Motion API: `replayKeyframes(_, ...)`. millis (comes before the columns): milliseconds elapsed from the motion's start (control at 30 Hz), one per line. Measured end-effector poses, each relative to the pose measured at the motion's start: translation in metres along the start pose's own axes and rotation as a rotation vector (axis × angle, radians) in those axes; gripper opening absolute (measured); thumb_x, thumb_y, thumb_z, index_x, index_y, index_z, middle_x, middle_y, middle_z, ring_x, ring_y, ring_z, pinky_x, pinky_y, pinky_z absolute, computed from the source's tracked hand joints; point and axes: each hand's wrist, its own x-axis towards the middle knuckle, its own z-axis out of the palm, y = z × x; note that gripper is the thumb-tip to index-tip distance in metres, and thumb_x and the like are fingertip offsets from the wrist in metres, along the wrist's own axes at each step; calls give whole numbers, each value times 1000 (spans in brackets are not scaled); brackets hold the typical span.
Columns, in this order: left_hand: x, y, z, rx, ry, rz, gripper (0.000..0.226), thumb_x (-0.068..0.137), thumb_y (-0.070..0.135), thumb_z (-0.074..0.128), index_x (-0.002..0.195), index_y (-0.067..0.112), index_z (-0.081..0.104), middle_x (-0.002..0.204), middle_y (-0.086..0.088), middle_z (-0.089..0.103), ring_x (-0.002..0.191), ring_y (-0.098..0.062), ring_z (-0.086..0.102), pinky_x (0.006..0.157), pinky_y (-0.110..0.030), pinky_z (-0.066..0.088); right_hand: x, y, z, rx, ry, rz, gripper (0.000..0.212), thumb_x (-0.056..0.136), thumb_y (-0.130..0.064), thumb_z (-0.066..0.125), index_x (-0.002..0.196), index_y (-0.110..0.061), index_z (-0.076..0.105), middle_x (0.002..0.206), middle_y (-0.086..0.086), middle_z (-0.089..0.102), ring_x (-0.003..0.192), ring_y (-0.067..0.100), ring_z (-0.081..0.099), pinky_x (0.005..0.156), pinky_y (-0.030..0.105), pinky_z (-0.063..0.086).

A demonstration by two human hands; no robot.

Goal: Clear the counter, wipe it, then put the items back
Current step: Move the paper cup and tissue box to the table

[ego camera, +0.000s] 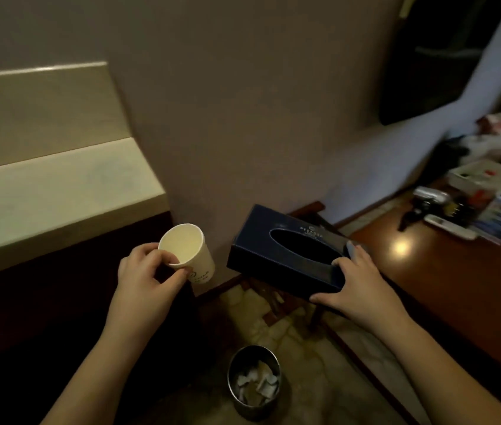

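- My left hand is pinching a paper cup at its rim, mouth tilted toward me.
- My right hand is gripping the near end of a dark tissue box, midair above the bin.

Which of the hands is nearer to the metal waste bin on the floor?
Hard to call; perhaps the right. The bin sits low between both arms. The left hand, holding the paper cup, is up and left; the right hand, gripping the tissue box, is up and right.

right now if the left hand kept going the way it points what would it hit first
Probably the plain grey wall: the left hand, holding the cream paper cup, points up and slightly right, with nothing visible between. Depth is unclear.
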Motion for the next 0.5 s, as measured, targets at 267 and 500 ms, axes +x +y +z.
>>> replayKeyframes(267,15,85,131,-38,-283,192,13,84,31,71,84,33,58,115,15,41,108,-2,27,89,-30,33,-57,142,-30,43,20,316,79,64,-72,69,127,-29,46,160,-3,-5,146,18,-7,114,41,23)
replayKeyframes(500,16,180,249,-60,-442,302,14,85,29,69,85,34,57,119,16,40,112,-2,28,84,-25,33,-87,262,-66,81,37,513,81,66,-69,69,132,-30,43,160,-5,-8,146,16,-11,115,40,21)
